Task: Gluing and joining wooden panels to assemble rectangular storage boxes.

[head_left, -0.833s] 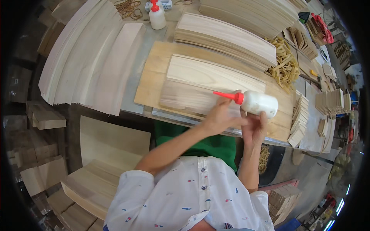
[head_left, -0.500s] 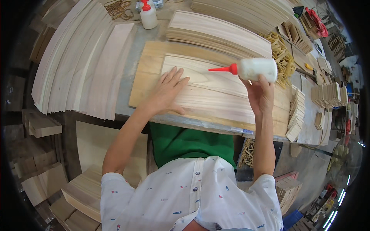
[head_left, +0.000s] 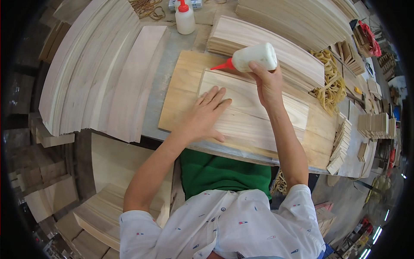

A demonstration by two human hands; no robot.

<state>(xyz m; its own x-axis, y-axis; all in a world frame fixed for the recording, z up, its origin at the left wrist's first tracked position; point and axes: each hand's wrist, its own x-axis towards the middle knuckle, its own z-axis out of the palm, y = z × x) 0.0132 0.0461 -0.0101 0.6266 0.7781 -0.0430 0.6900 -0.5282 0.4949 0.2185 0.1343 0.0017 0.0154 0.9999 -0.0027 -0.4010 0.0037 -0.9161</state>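
Right hand (head_left: 268, 82) gripping a translucent white cylindrical squeeze bottle (head_left: 255, 57) with a tapered red nozzle, its thumb pressed against the near side and its other fingers largely hidden; the bottle lies tilted above the far edge of a pale, flat wooden panel (head_left: 250, 125) with a lengthwise seam, nozzle pointing left, and whether the tip touches wood cannot be told. Left hand (head_left: 199, 120) resting palm down on the panel's left part, fingers moderately spread, thumb well apart. The panel lies on a yellowish rectangular wooden board (head_left: 179, 86); just beyond stands a stack of pale wooden slats (head_left: 276, 49).
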